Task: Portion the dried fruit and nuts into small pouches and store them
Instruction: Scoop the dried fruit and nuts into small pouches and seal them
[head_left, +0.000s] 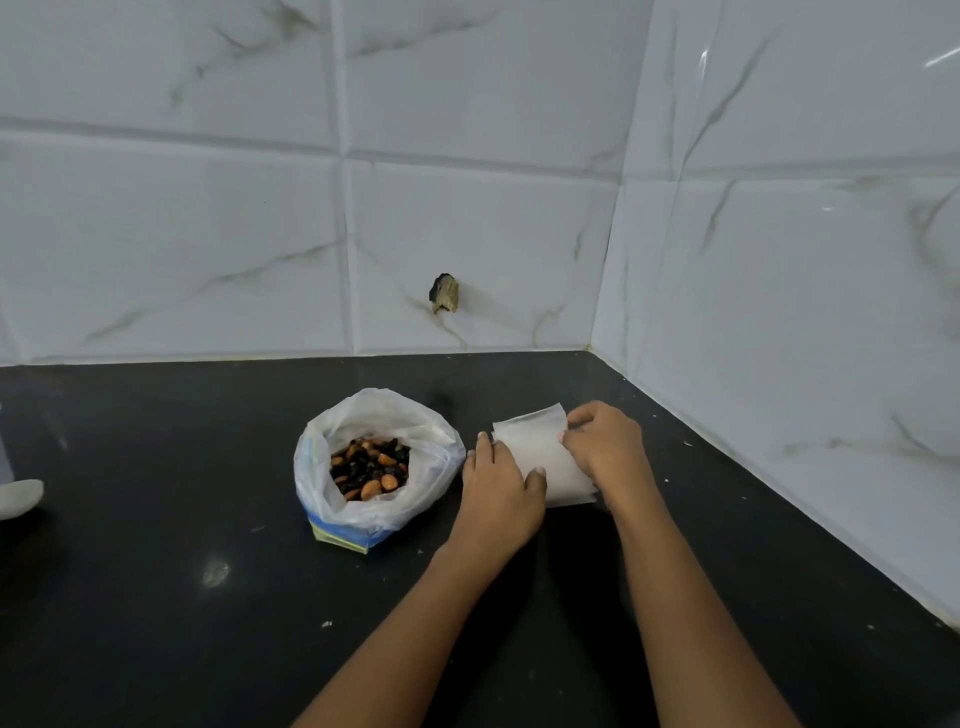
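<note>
Head view is looking down into a corner where a white marble-patterned tiled wall (467, 208) is meeting a black countertop (156, 623). The wall is filling the upper half of the picture and wrapping round along the right side. Two bare forearms are reaching in from the bottom edge toward the right part of the counter.

A crumpled white plastic bag (317, 467), with a blue and yellow band at its base, is sitting upright near the middle of the counter, its mouth gaping wide. The dried fruit and nuts (370, 467), dark raisins mixed with brown almonds, are lying inside it.

Just to the right of the bag, the small pouches (540, 447) are lying on the counter as a thin, translucent white stack. The left hand (501, 493) is resting along their left edge, fingers lying fairly straight and the thumb pressing down on top. The right hand (605, 441) is pinching their far right edge with curled fingers.

A pale rounded object (18, 499) is poking in at the left edge, too cut off to identify. A small broken hole (444, 293) is showing in the tile above the counter, and a few white crumbs (326, 623) are dotting the surface.
</note>
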